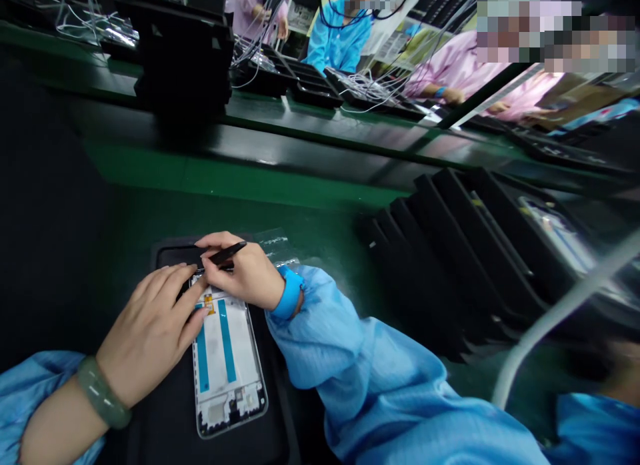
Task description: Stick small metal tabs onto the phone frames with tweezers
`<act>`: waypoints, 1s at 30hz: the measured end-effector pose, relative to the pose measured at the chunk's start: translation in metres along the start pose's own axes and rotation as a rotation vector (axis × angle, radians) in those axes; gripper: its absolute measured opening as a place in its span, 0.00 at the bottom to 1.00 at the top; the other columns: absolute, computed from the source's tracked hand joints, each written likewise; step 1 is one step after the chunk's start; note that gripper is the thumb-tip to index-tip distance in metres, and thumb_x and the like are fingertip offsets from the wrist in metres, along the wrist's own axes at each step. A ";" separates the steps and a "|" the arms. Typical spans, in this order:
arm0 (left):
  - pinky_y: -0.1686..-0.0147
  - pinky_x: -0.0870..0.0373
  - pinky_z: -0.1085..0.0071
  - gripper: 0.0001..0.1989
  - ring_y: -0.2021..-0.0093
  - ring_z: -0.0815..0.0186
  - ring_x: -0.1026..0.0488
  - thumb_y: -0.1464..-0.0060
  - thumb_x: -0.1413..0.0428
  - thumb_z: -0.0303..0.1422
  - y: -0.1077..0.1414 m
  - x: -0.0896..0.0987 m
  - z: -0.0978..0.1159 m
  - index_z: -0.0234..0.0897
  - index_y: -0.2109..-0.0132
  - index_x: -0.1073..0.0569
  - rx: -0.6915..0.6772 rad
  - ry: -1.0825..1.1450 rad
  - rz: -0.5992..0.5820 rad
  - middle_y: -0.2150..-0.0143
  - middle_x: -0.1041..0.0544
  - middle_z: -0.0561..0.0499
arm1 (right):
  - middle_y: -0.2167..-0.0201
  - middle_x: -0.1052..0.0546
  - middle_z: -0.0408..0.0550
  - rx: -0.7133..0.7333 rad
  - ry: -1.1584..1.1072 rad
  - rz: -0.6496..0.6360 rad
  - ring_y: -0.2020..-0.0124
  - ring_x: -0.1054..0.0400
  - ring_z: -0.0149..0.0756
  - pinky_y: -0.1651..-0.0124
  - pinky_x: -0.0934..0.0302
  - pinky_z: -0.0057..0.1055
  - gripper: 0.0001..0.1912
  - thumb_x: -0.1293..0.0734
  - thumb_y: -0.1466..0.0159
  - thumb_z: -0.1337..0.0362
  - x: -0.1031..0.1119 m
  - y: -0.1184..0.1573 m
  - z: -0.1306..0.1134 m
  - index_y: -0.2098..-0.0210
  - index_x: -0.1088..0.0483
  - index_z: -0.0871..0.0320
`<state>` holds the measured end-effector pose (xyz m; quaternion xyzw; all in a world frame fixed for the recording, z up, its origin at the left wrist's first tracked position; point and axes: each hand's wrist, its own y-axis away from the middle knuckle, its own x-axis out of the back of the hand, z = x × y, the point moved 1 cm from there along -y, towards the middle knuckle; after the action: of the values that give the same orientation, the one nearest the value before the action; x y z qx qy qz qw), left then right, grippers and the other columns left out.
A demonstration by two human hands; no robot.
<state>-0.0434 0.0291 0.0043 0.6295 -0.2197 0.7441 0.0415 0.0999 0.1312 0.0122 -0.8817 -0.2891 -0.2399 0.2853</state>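
A phone frame with its white inner side up lies on a black tray. Two blue adhesive strips run along it, and an orange flex cable shows near its upper part. My left hand rests over the frame's upper left edge, fingers stretched out and touching it. Above the frame's top end, my right hand grips a black pen-like tool. The tool's lower tip is hidden behind my fingers. Clear plastic film lies just beyond my right hand.
Leaning black trays stand in a row at the right, one holding phone parts. A pale curved tube crosses the lower right. Beyond a raised ledge, co-workers sit among trays and white cables. A black stack stands far left.
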 end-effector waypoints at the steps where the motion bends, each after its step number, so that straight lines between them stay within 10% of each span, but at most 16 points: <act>1: 0.48 0.39 0.53 0.20 0.47 0.53 0.37 0.43 0.53 0.37 0.000 0.000 0.000 0.34 0.46 0.35 -0.001 -0.003 0.003 0.47 0.33 0.41 | 0.59 0.26 0.47 0.012 0.005 -0.001 0.60 0.29 0.30 0.56 0.33 0.27 0.13 0.40 0.40 0.67 0.000 0.000 -0.001 0.56 0.34 0.59; 15: 0.47 0.38 0.53 0.21 0.48 0.53 0.37 0.44 0.52 0.36 0.000 -0.001 0.001 0.34 0.44 0.36 -0.001 -0.052 0.003 0.47 0.33 0.40 | 0.67 0.27 0.43 -0.100 -0.030 0.077 0.72 0.31 0.26 0.66 0.33 0.24 0.13 0.39 0.41 0.66 0.005 0.001 0.002 0.56 0.36 0.59; 22: 0.46 0.39 0.53 0.21 0.48 0.53 0.36 0.44 0.52 0.36 0.000 -0.001 0.001 0.32 0.46 0.34 -0.032 -0.073 0.019 0.48 0.32 0.40 | 0.62 0.26 0.46 0.057 0.031 0.052 0.63 0.31 0.30 0.58 0.35 0.27 0.10 0.41 0.40 0.67 0.000 0.002 -0.001 0.59 0.34 0.58; 30: 0.46 0.40 0.53 0.19 0.48 0.55 0.36 0.43 0.53 0.37 -0.002 -0.001 -0.003 0.36 0.46 0.34 -0.021 -0.031 0.004 0.47 0.32 0.42 | 0.67 0.29 0.46 -0.233 0.261 0.344 0.64 0.33 0.32 0.58 0.39 0.31 0.10 0.44 0.36 0.66 0.071 0.005 0.018 0.62 0.32 0.58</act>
<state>-0.0454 0.0324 0.0038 0.6401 -0.2293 0.7320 0.0432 0.1589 0.1661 0.0387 -0.9065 -0.0657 -0.3312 0.2534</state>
